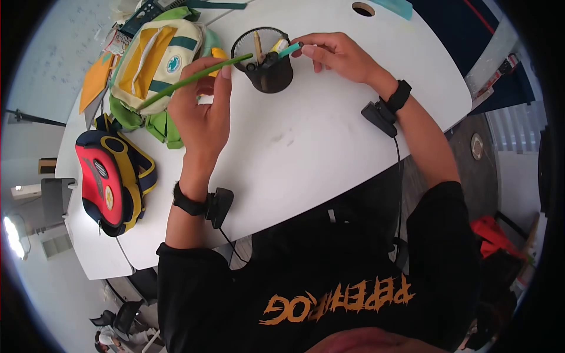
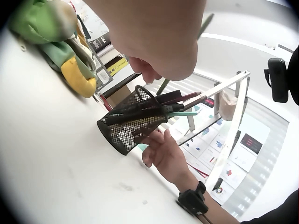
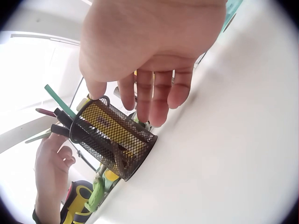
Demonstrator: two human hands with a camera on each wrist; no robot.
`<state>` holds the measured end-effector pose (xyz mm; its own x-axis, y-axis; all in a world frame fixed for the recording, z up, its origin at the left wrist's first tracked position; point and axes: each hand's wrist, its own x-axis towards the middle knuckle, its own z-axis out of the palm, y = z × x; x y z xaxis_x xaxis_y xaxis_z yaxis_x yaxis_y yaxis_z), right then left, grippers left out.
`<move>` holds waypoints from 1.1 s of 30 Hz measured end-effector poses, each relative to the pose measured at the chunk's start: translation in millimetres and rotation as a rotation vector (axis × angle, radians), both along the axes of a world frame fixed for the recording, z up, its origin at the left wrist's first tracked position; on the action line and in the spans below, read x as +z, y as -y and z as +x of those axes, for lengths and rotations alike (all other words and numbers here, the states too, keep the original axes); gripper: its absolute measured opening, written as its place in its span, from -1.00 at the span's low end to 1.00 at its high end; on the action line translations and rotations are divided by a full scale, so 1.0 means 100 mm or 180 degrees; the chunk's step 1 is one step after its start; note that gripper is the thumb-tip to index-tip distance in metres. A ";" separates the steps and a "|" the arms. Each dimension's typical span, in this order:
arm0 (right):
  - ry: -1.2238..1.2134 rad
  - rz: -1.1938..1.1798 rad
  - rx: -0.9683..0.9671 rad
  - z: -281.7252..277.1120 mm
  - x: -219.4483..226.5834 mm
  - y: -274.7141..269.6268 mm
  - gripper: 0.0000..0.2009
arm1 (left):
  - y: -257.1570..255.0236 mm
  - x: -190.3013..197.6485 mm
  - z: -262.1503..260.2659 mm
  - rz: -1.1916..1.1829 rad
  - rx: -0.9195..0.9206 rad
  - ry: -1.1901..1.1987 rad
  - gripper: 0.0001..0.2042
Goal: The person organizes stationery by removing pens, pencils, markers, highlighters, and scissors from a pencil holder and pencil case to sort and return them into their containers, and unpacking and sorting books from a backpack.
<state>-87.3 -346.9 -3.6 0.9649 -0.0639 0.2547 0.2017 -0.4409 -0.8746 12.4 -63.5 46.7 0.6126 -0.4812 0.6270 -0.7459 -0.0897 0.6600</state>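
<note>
A long, thin green stick (image 1: pixel 194 80) is pinched between the thumb and fingers of my left hand (image 1: pixel 197 117), its far end just over the rim of a black mesh pen cup (image 1: pixel 272 79). The cup stands upright on the white table and holds several pens, among them a teal one (image 1: pixel 289 50) leaning out on the right. My right hand (image 1: pixel 344 57) is beside the cup, its fingertips close to the teal pen's end. From the right wrist view, its fingers (image 3: pixel 159 100) hang extended alongside the mesh, and the thumb overlaps the cup's rim.
On the table's left lie a cream and green bag (image 1: pixel 132 73) with yellow panels and a red, navy and yellow bag (image 1: pixel 106 179). Orange envelopes (image 1: pixel 94 82) are behind them. A round hole (image 1: pixel 363 9) pierces the table's far side. Cables run from both wrist cameras.
</note>
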 end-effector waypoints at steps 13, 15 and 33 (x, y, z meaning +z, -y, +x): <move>0.0067 0.0039 0.0022 0.01 0.00 0.01 -0.58 | -0.01 0.02 -0.08 0.0181 0.0043 -0.0236 -0.63; 0.0017 -0.0044 0.0048 0.01 -0.05 0.01 -0.58 | 0.02 0.03 -0.06 0.0077 -0.0010 -0.0200 -0.61; -0.0005 -0.0598 -0.0295 -0.07 0.16 -0.06 -0.45 | 0.07 -0.22 -0.06 0.0711 -0.0485 -0.0582 -0.42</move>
